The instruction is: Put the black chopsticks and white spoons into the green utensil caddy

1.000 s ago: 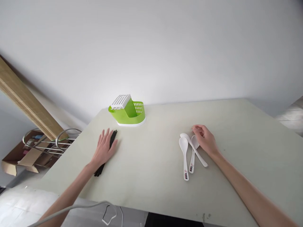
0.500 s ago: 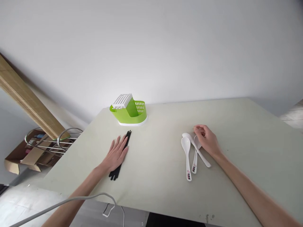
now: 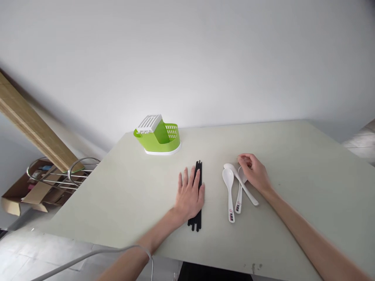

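Green caddy [image 3: 161, 145] stands beyond black chopsticks [image 3: 200, 177]; cardboard box [image 3: 16, 189] holds oddments [image 3: 46, 168].

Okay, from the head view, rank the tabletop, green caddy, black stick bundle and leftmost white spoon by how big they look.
Largest to smallest:
Tabletop
Green caddy
Black stick bundle, taken whole; the left hand covers part
Leftmost white spoon
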Motion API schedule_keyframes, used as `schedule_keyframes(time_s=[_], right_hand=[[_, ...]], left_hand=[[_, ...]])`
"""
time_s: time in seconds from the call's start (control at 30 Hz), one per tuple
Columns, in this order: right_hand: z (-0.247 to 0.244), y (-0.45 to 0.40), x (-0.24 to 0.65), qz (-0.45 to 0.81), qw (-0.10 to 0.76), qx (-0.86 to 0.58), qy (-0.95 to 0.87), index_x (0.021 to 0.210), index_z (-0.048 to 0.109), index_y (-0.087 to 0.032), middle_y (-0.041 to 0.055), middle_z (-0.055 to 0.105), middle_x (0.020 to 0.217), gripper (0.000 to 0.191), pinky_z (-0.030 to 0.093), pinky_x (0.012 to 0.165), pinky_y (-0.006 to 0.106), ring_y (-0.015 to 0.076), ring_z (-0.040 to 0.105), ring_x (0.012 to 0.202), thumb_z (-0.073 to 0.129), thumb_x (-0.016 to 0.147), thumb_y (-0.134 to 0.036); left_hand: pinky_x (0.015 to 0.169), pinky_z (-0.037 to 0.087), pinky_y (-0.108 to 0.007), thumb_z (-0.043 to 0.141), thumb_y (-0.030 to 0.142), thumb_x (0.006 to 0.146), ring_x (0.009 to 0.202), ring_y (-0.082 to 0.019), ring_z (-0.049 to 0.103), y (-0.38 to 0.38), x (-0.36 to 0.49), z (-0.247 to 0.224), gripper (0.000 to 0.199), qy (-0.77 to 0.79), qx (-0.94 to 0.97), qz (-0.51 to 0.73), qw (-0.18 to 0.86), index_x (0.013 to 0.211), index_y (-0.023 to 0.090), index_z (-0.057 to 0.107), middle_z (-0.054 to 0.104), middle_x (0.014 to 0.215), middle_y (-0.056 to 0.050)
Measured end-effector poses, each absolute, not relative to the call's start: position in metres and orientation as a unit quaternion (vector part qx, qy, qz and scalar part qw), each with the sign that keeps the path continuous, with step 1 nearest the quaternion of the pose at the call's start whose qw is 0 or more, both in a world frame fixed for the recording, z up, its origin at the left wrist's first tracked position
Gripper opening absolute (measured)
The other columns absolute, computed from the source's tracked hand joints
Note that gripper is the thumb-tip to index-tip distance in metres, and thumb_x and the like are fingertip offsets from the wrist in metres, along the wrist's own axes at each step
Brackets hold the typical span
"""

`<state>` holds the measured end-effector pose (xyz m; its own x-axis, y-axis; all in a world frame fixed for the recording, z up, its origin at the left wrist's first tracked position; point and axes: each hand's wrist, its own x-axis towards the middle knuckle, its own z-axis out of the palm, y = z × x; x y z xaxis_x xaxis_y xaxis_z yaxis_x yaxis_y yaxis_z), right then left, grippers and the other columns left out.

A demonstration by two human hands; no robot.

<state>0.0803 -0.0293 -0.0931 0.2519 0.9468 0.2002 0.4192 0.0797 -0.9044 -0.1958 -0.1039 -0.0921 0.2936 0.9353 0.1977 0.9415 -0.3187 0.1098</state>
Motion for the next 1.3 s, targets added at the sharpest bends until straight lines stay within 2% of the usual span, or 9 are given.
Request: schedule_keyframes(time_s=[0.33, 0.47, 0.6, 0.77, 0.9, 1.07, 1.3], right_hand=[[-0.096, -0.026, 0.082, 0.264, 0.498, -0.608, -0.559, 0.111, 0.067, -0.021, 0.0109, 0.076, 0.108, 0.039, 0.055, 0.086, 0.040, 0.0254, 0.070, 0.097, 0.060, 0.095, -0.056], [-0.096, -0.026, 0.082, 0.262, 0.497, -0.606, -0.563, 0.110, 0.067, -0.022, 0.0106, 0.075, 0.109, 0.039, 0.055, 0.085, 0.039, 0.0248, 0.070, 0.096, 0.059, 0.096, -0.057], [-0.095, -0.026, 0.082, 0.261, 0.498, -0.600, -0.569, 0.109, 0.067, -0.022, 0.0103, 0.075, 0.110, 0.038, 0.055, 0.086, 0.039, 0.0245, 0.070, 0.095, 0.058, 0.096, -0.057], [-0.095, -0.026, 0.082, 0.252, 0.497, -0.589, -0.585, 0.110, 0.065, -0.022, 0.0098, 0.075, 0.108, 0.038, 0.055, 0.089, 0.040, 0.0240, 0.070, 0.095, 0.058, 0.096, -0.057], [-0.094, -0.027, 0.082, 0.251, 0.492, -0.591, -0.587, 0.110, 0.065, -0.022, 0.0097, 0.075, 0.107, 0.036, 0.055, 0.090, 0.041, 0.0242, 0.070, 0.095, 0.057, 0.096, -0.055], [-0.093, -0.027, 0.082, 0.251, 0.494, -0.592, -0.585, 0.109, 0.065, -0.023, 0.0098, 0.075, 0.105, 0.036, 0.055, 0.088, 0.041, 0.0244, 0.070, 0.094, 0.057, 0.096, -0.055], [-0.093, -0.027, 0.082, 0.249, 0.489, -0.596, -0.586, 0.109, 0.064, -0.022, 0.0103, 0.075, 0.106, 0.037, 0.055, 0.088, 0.041, 0.0246, 0.069, 0.094, 0.057, 0.095, -0.055]], left_hand=[[0.131, 0.023, -0.059, 0.026, 0.046, 0.111, 0.162, -0.031, 0.014, -0.101, -0.204, -0.078, 0.061, -0.565, -0.814, -0.129, -0.034, 0.168, 0.023, 0.027, 0.026, 0.174, -0.007], [0.133, 0.017, -0.059, 0.021, 0.046, 0.112, 0.163, -0.028, 0.010, -0.103, -0.211, -0.067, 0.060, -0.537, -0.833, -0.112, -0.073, 0.169, 0.027, 0.022, 0.027, 0.173, -0.002], [0.132, 0.009, -0.061, 0.023, 0.050, 0.111, 0.163, -0.028, 0.006, -0.106, -0.230, -0.062, 0.062, -0.559, -0.818, -0.109, -0.076, 0.170, 0.029, 0.020, 0.023, 0.174, -0.002], [0.132, 0.015, -0.056, 0.016, 0.052, 0.111, 0.162, -0.025, 0.011, -0.107, -0.260, -0.055, 0.063, -0.623, -0.754, -0.143, -0.152, 0.170, 0.029, 0.019, 0.017, 0.175, -0.003], [0.132, 0.012, -0.060, 0.020, 0.051, 0.112, 0.163, -0.027, 0.007, -0.109, -0.278, -0.058, 0.064, -0.621, -0.763, -0.130, -0.123, 0.171, 0.028, 0.013, 0.023, 0.174, -0.004], [0.131, 0.014, -0.061, 0.026, 0.049, 0.111, 0.162, -0.030, 0.014, -0.114, -0.308, -0.072, 0.066, -0.618, -0.778, -0.103, -0.041, 0.171, 0.028, 0.008, 0.023, 0.174, -0.007], [0.129, 0.018, -0.063, 0.026, 0.054, 0.110, 0.162, -0.035, 0.011, -0.117, -0.340, -0.081, 0.070, -0.683, -0.720, -0.121, -0.033, 0.170, 0.019, 0.018, 0.015, 0.175, -0.016]])
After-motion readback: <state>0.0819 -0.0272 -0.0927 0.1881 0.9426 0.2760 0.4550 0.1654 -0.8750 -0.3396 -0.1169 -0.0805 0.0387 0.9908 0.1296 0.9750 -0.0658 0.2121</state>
